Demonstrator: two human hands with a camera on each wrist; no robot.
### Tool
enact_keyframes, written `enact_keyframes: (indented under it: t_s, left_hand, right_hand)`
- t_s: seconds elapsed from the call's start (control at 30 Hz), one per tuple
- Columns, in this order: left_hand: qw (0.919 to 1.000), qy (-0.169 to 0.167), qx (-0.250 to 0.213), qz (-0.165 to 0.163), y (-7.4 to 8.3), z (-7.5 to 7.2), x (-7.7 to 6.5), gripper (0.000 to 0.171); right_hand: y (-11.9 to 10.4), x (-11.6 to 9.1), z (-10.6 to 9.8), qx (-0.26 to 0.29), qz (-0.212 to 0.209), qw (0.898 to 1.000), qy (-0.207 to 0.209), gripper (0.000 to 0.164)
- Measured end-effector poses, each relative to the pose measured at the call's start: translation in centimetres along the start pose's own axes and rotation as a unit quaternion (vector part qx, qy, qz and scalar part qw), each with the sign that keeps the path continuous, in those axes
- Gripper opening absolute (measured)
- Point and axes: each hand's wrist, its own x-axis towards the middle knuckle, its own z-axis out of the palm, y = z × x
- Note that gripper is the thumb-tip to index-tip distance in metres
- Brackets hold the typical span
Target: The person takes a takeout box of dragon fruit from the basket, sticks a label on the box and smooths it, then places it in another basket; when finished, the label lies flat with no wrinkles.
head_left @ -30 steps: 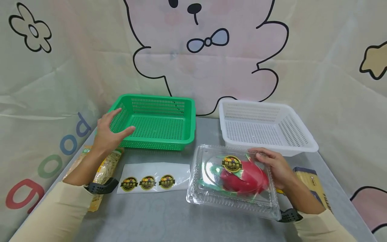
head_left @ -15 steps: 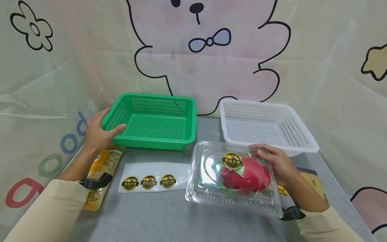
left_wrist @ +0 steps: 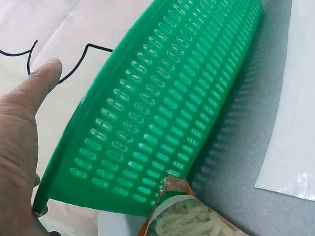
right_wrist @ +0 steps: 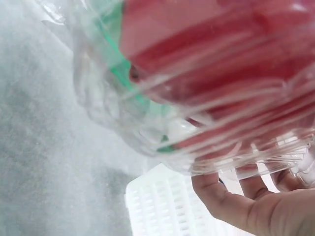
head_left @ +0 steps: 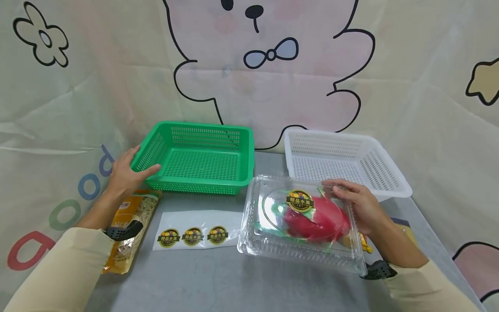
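My left hand [head_left: 128, 171] grips the front left corner of a green plastic basket [head_left: 199, 186], thumb over the rim and fingers along the outer side. In the left wrist view the basket's slotted wall [left_wrist: 162, 108] fills the middle, and fingertips show just under the rim. With my right hand [head_left: 360, 206] I hold a clear plastic clamshell box [head_left: 265, 251] by its right side, tilted above the table. A red dragon fruit [head_left: 317, 219] lies inside, and a round black-and-gold sticker [head_left: 300, 200] is on the lid. The right wrist view shows curled fingers [right_wrist: 209, 191] against the box's edge.
A white basket [head_left: 390, 190] stands at the back right, behind the box. A backing sheet [head_left: 230, 216] with three stickers lies centre left. An orange-and-clear food bag [head_left: 134, 221] lies under my left forearm; yellow packets [head_left: 366, 242] are partly hidden by my right arm.
My left hand has come down and left from above the green basket's left side onto its corner. The box in my right hand has risen slightly.
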Motion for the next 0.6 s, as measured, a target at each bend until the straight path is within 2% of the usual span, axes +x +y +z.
enact_keyframes:
  t_s: [0.33,0.6]
  left_hand:
    - [0.9980,-0.015,0.061,-0.002,-0.9,0.4,0.2,0.100]
    - [0.9971,-0.027,0.071,0.001,-1.0,0.6,0.2,0.104]
  right_hand:
    - [-2.3,1.4,0.8,-0.022,-0.001,1.000,0.010,0.029]
    - [-3.7,2.5,1.6,-0.042,-0.004,0.999,0.008,0.028]
